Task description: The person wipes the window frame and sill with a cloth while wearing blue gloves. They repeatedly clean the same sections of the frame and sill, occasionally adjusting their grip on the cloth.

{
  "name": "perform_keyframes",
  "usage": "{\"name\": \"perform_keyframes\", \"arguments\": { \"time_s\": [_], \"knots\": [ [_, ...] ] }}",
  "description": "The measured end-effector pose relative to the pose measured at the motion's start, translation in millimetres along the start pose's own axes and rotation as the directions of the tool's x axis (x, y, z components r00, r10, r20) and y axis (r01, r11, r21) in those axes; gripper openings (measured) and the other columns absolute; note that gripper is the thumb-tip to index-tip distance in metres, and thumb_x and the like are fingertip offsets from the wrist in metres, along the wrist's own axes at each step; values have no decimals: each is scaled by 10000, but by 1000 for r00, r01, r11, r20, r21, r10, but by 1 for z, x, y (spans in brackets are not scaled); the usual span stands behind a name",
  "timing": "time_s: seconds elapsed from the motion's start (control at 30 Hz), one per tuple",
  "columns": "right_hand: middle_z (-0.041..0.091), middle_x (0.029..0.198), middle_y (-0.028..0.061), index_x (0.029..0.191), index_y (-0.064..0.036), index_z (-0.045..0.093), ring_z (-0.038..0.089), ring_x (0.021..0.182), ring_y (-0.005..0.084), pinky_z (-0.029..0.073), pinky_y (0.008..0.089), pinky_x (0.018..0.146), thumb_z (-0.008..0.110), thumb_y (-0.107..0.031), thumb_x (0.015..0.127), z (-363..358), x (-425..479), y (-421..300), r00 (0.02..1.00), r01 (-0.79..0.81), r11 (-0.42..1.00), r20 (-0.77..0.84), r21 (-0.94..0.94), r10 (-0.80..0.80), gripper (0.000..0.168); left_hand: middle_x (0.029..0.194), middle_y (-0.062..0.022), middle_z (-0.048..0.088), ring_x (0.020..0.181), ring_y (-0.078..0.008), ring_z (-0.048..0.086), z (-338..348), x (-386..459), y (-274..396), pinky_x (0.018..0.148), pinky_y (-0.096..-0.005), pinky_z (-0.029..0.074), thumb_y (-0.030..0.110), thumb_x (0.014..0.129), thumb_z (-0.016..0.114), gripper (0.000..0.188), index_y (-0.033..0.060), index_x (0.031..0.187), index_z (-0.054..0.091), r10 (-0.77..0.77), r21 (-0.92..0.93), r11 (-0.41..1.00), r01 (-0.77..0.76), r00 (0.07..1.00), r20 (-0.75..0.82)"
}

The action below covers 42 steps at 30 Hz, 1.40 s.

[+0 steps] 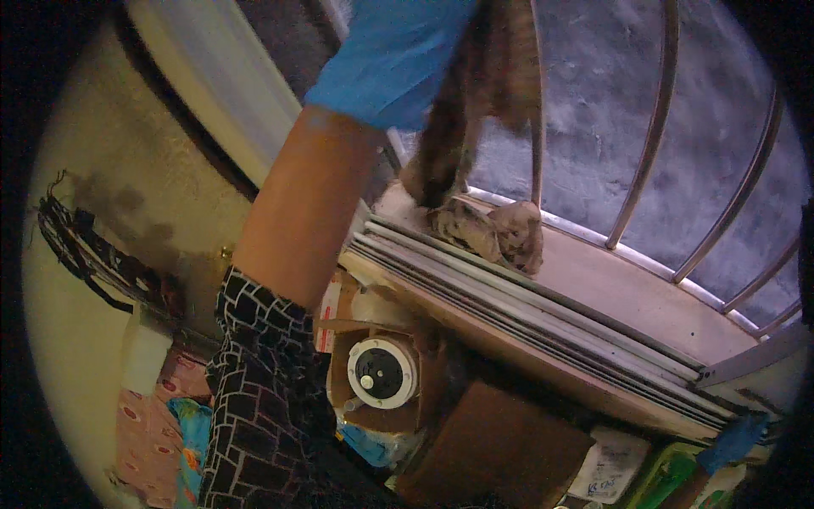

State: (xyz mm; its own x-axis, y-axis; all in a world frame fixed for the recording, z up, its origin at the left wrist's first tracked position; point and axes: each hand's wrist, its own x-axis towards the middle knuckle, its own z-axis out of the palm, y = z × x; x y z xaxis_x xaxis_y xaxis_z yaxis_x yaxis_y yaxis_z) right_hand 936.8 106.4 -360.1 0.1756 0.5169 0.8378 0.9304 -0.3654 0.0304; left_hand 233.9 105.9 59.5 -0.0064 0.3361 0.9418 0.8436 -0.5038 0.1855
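My left hand (394, 57), in a blue glove, reaches over the window sill (610, 280) to the top edge, which cuts off the fingers. From it hangs a blurred, dirty brown cloth (451, 121), its lower end down at the sill beside the metal window bars (642, 153). A crumpled, dirty grey-brown rag (496, 232) lies on the sill along the sliding-window track (509, 289). At the lower right, my right hand (734, 442), also blue-gloved, is at the far end of the track; its fingers are too dim to make out.
Below the sill, an open cardboard box (432, 382) holds a round white-and-black object (381, 373). Near it are a brown box (496, 445), a white sheet with writing (610, 464) and a green container (664, 477). Loose black cables (102, 261) stick out from the left wall.
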Motion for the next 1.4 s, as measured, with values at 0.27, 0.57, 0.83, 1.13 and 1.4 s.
{"name": "perform_keyframes", "arguments": {
  "time_s": [0.27,0.57,0.83,1.13,1.4],
  "knots": [
    [628,1135,159,1308,12,493,583,935,205,466,348,813,472,-330,966,-15,10,-24,944,-329,739,200,588,261,484,825,-137,644,769,-235,615,27,-84,12,713,-364,490,189,806,637,210,1,900,637,-310,-222,916,335,940,141],
    [480,1377,145,1340,-8,477,456,1270,225,373,341,1039,521,-25,901,-368,28,-351,863,-166,178,230,970,-450,441,798,-79,647,747,-161,608,22,-228,13,696,-311,491,182,832,618,228,-33,898,656,-726,-445,246,861,468,503],
    [583,1207,91,1318,-15,486,572,1064,197,464,316,921,607,-74,883,-387,34,-490,673,-699,-354,405,621,-619,456,834,-133,671,821,-224,647,-43,-206,33,747,-339,507,259,795,684,304,-5,942,658,-519,-342,518,784,606,603],
    [645,954,66,1162,-13,597,597,856,154,490,292,772,571,-151,886,-382,89,-533,611,-618,-122,377,777,-697,310,1393,-326,349,1235,-472,401,-197,-84,-94,1044,-497,324,331,799,666,737,-14,1372,356,15,529,821,215,918,-396],
    [660,838,123,975,36,632,598,794,207,467,346,737,563,-401,886,-373,54,-670,351,-397,160,311,904,-884,451,1512,-315,61,1414,-426,72,-189,-50,-140,1160,-442,52,75,839,529,822,-67,1466,18,-2,481,846,231,903,-430]
  ]
}}
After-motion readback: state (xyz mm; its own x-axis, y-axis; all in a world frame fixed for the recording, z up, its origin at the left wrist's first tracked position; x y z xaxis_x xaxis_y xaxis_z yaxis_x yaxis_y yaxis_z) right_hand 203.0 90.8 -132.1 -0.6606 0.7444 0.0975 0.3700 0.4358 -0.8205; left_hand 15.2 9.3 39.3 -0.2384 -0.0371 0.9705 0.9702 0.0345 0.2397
